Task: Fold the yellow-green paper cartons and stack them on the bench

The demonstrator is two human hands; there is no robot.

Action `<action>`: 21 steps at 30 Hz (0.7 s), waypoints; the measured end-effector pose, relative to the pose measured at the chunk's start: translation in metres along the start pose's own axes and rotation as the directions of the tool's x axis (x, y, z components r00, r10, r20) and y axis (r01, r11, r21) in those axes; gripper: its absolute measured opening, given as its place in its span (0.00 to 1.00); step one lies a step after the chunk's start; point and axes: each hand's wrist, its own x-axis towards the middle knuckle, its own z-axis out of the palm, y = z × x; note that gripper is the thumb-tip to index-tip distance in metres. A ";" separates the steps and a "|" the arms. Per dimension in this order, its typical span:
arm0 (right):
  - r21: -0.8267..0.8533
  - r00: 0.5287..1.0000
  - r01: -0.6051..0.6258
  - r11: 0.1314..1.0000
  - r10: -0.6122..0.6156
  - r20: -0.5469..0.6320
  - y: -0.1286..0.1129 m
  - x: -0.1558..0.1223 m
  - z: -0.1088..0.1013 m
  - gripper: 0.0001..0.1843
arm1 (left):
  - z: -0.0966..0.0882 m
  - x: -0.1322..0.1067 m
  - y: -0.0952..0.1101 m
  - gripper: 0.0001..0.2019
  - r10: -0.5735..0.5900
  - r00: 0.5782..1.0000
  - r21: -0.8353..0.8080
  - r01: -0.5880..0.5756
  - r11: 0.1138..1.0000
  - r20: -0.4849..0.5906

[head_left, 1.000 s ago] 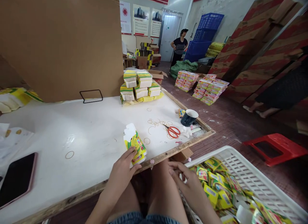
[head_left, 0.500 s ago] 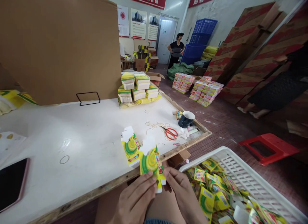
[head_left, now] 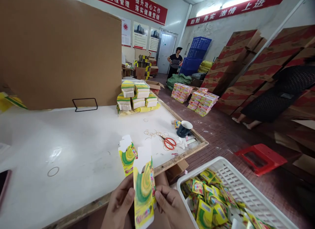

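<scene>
A small yellow and green carton [head_left: 143,193] stands tall between my hands at the table's front edge, its white top flap raised. My left hand [head_left: 120,199] grips the carton's left edge, thumb bent against it. Along the right edge, the fingers of my right hand [head_left: 167,201] pinch the narrow side panel. Another flat carton blank [head_left: 126,158] of the same print lies on the table just beyond. To my right, a white plastic basket [head_left: 222,160] holds many small yellow-green cartons [head_left: 204,213].
Red-handled scissors [head_left: 169,143], loose rubber bands and a dark mug [head_left: 184,129] lie at the table's right corner. Stacked carton blanks [head_left: 128,89] stand farther back beside a cardboard panel [head_left: 61,55]. A red stool [head_left: 263,158] is on the floor. Two people stand beyond.
The carton has come up and nearer, turned more upright. My left hand has shifted from lying over its face to gripping its left edge. The view has tilted up and turned right.
</scene>
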 end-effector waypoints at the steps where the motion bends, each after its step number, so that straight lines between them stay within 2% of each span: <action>1: 0.011 1.000 0.006 1.000 -0.006 0.014 0.002 0.000 0.002 0.24 | -0.001 -0.001 -0.001 0.21 -0.043 0.999 -0.059 0.044 0.997 0.010; 5: 0.077 0.998 0.025 0.997 -0.029 0.064 0.007 -0.001 0.009 0.23 | -0.004 -0.007 -0.009 0.19 -0.180 0.979 -0.233 0.199 0.952 0.101; 8: 0.114 0.996 0.019 0.993 -0.030 0.088 0.008 -0.001 0.011 0.23 | -0.004 -0.009 -0.011 0.20 -0.240 0.953 -0.286 0.285 0.915 0.182; 10: 0.117 0.997 0.014 0.993 -0.023 0.078 0.009 -0.002 0.011 0.23 | -0.004 -0.007 -0.011 0.19 -0.269 0.945 -0.291 0.315 0.903 0.187; 14: 0.101 0.998 0.013 0.995 -0.019 0.058 0.011 -0.002 0.010 0.22 | -0.006 -0.002 -0.014 0.21 -0.290 0.939 -0.238 0.329 0.914 0.183; 21: 0.044 1.000 0.020 0.999 -0.020 -0.008 0.009 -0.004 0.008 0.23 | 0.001 -0.006 -0.011 0.25 -0.257 0.958 -0.148 0.274 0.950 0.124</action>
